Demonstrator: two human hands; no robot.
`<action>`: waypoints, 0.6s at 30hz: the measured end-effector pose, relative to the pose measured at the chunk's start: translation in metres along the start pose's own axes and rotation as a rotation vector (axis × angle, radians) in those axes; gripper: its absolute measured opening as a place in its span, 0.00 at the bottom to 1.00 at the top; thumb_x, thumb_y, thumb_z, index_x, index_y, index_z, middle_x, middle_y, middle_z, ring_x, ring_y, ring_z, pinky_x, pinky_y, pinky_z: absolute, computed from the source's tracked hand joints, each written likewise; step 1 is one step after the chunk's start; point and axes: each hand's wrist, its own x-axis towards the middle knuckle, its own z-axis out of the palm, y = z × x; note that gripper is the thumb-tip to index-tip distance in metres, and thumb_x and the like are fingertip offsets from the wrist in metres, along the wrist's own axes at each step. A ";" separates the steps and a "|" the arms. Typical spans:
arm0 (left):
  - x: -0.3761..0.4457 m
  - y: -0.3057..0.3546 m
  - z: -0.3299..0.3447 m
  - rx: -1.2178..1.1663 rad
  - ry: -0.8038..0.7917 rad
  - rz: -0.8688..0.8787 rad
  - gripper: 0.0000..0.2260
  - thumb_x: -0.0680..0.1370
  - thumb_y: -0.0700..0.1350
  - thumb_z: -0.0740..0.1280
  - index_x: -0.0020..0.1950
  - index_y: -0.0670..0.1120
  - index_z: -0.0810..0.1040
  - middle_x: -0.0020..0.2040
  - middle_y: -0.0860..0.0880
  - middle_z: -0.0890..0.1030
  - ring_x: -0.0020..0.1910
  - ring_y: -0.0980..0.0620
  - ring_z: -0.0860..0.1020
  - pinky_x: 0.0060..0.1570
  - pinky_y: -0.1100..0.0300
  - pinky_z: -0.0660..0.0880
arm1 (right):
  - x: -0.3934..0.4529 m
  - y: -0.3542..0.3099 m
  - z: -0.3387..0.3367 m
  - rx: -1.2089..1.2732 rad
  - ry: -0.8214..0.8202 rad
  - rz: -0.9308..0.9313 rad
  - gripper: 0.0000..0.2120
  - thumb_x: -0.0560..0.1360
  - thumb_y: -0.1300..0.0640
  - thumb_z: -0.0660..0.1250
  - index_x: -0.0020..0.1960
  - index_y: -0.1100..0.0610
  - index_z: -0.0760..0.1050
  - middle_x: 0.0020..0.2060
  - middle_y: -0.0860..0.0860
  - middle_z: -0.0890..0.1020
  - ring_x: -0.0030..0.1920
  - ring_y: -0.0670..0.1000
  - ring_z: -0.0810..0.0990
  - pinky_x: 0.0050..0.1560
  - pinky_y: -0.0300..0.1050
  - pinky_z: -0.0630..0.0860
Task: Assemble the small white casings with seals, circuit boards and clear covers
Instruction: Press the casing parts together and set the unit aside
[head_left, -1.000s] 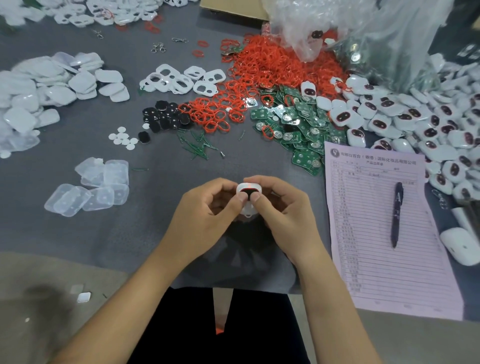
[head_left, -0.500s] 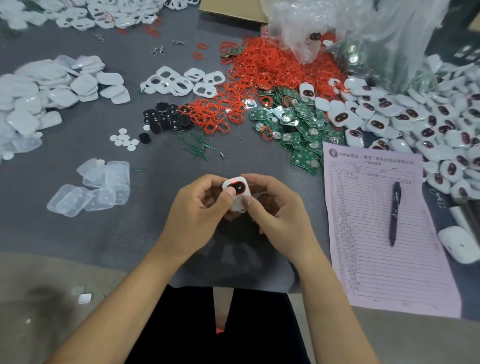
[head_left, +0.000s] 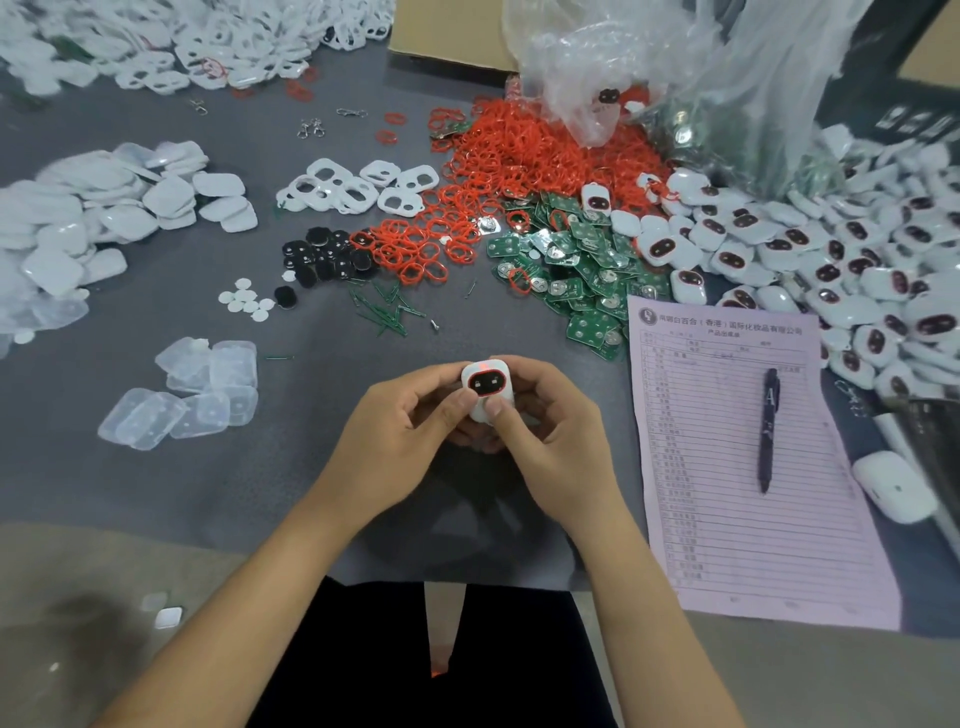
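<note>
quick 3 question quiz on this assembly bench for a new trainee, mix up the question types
1. True or false: both hands hold the white casing.
2. Where does the pen lie? A) on the pink sheet B) in the red seals C) on the clear covers
3. Fill in: the green circuit boards lie directly to the ____ of the pink sheet.

Key: 1 true; 2 A; 3 left. The left hand and right hand pinch it.

White casing (head_left: 487, 388) shows a red-ringed black window, red seals (head_left: 524, 156) beside green boards (head_left: 576, 260), pink form (head_left: 748, 457), grey desk (head_left: 156, 493).
</note>
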 end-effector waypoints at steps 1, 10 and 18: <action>0.001 0.001 0.001 -0.007 0.007 -0.008 0.11 0.83 0.45 0.67 0.65 0.49 0.83 0.52 0.53 0.88 0.47 0.51 0.87 0.48 0.57 0.84 | 0.000 -0.001 0.001 -0.015 0.013 -0.010 0.13 0.79 0.63 0.70 0.61 0.52 0.80 0.50 0.48 0.86 0.48 0.51 0.86 0.43 0.49 0.85; 0.011 0.030 0.037 0.009 -0.006 0.092 0.06 0.81 0.49 0.69 0.56 0.56 0.84 0.49 0.60 0.87 0.47 0.62 0.84 0.46 0.72 0.76 | -0.019 -0.016 -0.030 0.030 0.174 0.026 0.10 0.79 0.55 0.70 0.60 0.50 0.79 0.46 0.50 0.86 0.44 0.50 0.85 0.43 0.47 0.82; 0.038 0.047 0.103 -0.087 -0.126 0.079 0.13 0.84 0.53 0.61 0.49 0.58 0.86 0.43 0.56 0.87 0.39 0.61 0.82 0.40 0.68 0.76 | -0.050 -0.036 -0.090 0.280 0.213 0.210 0.12 0.81 0.57 0.70 0.62 0.59 0.73 0.35 0.61 0.79 0.25 0.49 0.74 0.28 0.47 0.74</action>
